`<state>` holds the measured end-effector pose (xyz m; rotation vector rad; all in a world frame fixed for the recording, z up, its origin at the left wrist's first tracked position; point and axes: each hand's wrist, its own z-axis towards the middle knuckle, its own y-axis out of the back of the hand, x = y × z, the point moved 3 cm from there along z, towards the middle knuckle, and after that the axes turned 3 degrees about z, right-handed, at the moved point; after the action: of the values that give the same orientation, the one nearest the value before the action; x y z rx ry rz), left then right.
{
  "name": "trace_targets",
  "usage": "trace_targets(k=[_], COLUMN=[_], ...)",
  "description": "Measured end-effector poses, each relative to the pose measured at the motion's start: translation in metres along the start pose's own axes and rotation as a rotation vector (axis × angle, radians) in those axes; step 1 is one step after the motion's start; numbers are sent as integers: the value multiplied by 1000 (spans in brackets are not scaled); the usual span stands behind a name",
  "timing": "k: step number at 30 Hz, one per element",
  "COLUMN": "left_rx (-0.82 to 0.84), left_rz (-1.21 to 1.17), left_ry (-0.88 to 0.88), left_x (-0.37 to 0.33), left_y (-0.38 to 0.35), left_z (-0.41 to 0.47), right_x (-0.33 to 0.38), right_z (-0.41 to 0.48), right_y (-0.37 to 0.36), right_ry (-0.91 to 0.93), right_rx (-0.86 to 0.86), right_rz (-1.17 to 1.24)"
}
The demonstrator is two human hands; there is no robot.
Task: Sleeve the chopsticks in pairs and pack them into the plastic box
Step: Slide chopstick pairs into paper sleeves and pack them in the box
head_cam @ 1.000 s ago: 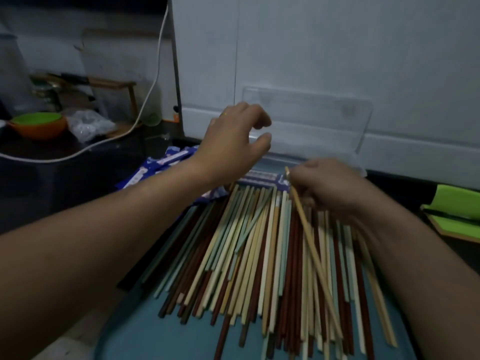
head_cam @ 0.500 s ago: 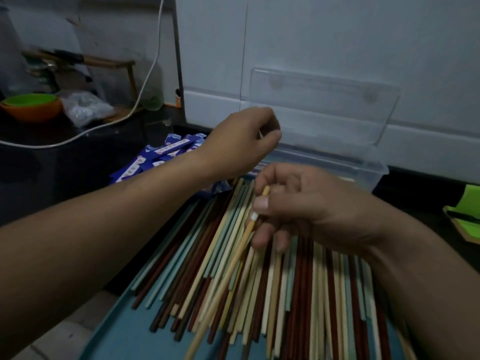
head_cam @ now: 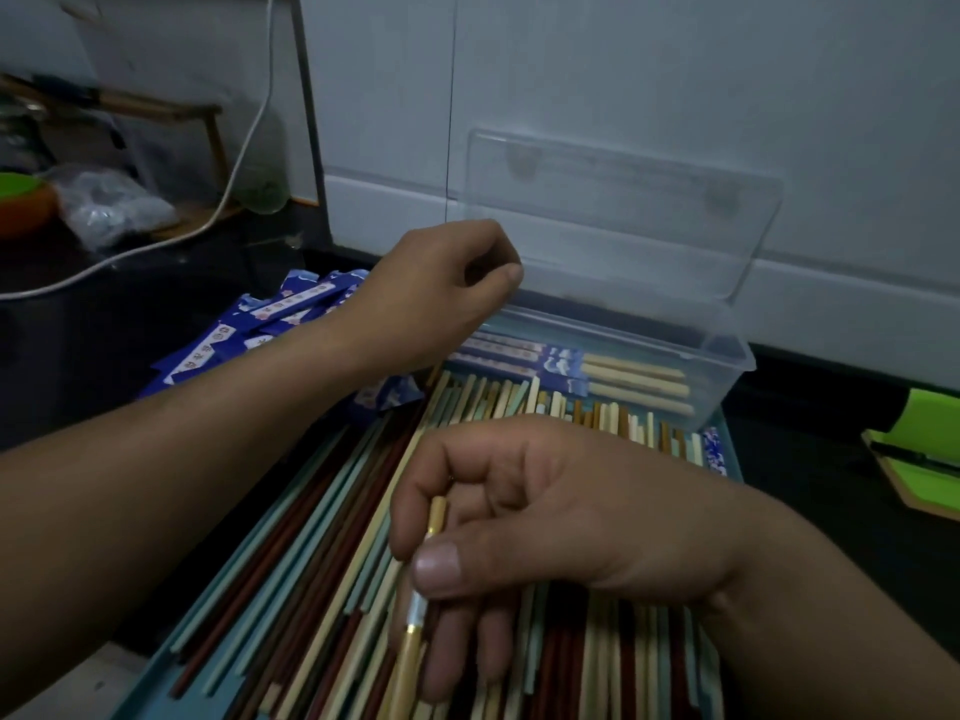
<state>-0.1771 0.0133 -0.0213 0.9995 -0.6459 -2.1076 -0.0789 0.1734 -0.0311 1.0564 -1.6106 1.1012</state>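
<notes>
White cabinet panels (head_cam: pixel 649 70) fill the background above a dark desk (head_cam: pixel 78 356), where a white cable (head_cam: pixel 249 148) trails past an orange bowl (head_cam: pixel 21 210). On the desk sits a teal tray (head_cam: pixel 140 704) covered with loose chopsticks (head_cam: pixel 311 537) in brown, cream and pale green. At the tray's far end stands the clear plastic box (head_cam: pixel 727 358), its lid (head_cam: pixel 623 210) leaning open against the panels, with sleeved pairs (head_cam: pixel 571 368) lying inside. The left hand (head_cam: pixel 436 293) hovers by the box's left end, fingers curled on nothing visible, above a pile of blue paper sleeves (head_cam: pixel 270 314). The right hand (head_cam: pixel 561 511) pinches one tan chopstick (head_cam: pixel 408 652) between thumb and fingers.
</notes>
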Motion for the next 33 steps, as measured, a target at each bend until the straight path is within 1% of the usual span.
trace_targets(k=[11, 14, 20, 26, 28, 31, 33], left_rx=[30, -7, -29, -42, -28, 12, 37], left_rz=[16, 37, 105, 125, 125, 132, 134], left_ry=[-6, -12, -49, -82, -65, -21, 3], left_x=[-4, -3, -15, -34, -36, -38, -40], left_y=[4, 2, 17, 34, 35, 35, 36], left_z=[-1, -1, -1, -11, -20, -30, -34], right_x=[2, -1, 10, 16, 11, 5, 0], right_z=[0, -1, -7, -5, -6, -8, -9], right_y=[1, 2, -1, -24, -27, -21, -22], right_ry=[8, 20, 78, 54, 58, 38, 15], right_rx=[34, 24, -62, -11, -56, -169, -173], right_rz=[-17, -26, -135, -221, -216, -187, -157])
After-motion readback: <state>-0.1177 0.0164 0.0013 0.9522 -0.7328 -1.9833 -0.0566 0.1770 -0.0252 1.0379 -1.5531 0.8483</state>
